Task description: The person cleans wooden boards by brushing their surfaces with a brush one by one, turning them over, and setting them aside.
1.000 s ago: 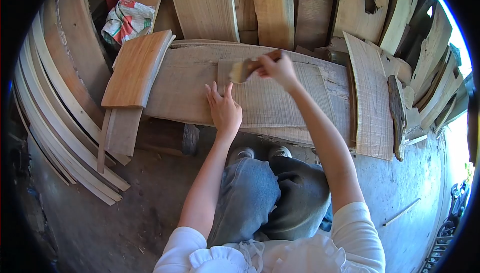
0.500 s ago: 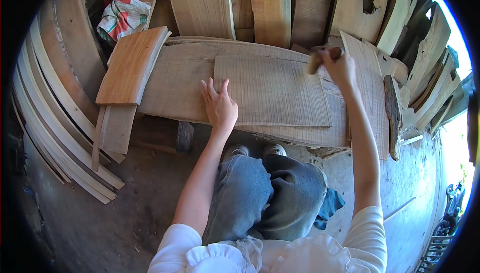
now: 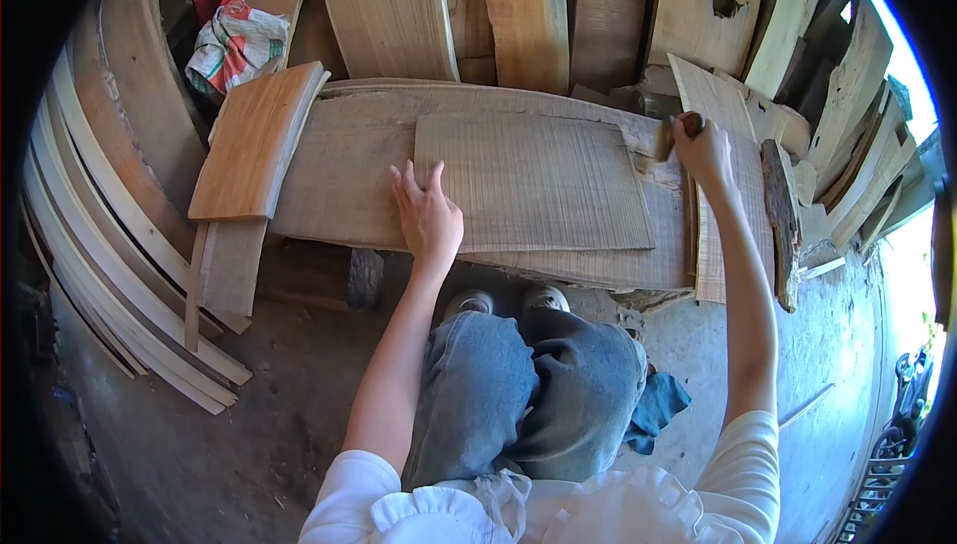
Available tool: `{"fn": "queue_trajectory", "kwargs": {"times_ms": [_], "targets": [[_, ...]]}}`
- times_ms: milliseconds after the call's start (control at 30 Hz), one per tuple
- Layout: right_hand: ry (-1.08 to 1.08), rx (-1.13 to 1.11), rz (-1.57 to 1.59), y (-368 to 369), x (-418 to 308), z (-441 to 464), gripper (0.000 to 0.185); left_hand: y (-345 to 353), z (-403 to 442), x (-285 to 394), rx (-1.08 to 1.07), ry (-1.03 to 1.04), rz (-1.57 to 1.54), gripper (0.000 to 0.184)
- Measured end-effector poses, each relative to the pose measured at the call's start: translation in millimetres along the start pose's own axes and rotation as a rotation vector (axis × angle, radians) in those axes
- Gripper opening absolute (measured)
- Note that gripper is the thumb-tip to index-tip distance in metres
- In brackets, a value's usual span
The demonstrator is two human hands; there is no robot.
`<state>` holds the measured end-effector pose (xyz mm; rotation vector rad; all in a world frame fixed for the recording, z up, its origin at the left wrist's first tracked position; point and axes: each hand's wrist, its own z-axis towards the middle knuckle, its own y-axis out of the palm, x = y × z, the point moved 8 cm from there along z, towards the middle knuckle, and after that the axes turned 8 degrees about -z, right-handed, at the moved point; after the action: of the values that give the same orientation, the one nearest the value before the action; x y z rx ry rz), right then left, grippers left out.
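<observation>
Two bare hands are over the bench (image 3: 339,165). The left hand (image 3: 432,223) has its fingers spread and released, at the left edge of a thin grained board (image 3: 538,185) lying across the bench's middle. The right hand (image 3: 706,153) has its fingers closed around a brush (image 3: 670,137), its bristles blurred, near the bench's far right corner. An orange-brown board (image 3: 249,145) lies at the left end.
</observation>
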<state>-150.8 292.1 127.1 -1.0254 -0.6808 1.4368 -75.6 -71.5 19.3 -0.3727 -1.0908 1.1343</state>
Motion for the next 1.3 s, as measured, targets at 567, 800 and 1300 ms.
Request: {"fn": "queue_trajectory", "kwargs": {"times_ms": [567, 800, 1300], "targets": [[0.407, -0.295, 1.002, 92.1, -8.2, -4.0, 0.022, 2.4, 1.3, -4.9, -0.008, -0.017, -0.013, 0.037], [0.166, 0.143, -0.022, -20.2, 27.2, 14.9, 0.029, 2.9, 2.5, -3.3, -0.008, -0.005, -0.036, 0.036], [-0.461, -0.491, 0.404, 19.0, -152.2, -65.2, 0.048, 38.0, 7.9, 110.8, -0.585, 0.334, -0.702, 0.052]]}}
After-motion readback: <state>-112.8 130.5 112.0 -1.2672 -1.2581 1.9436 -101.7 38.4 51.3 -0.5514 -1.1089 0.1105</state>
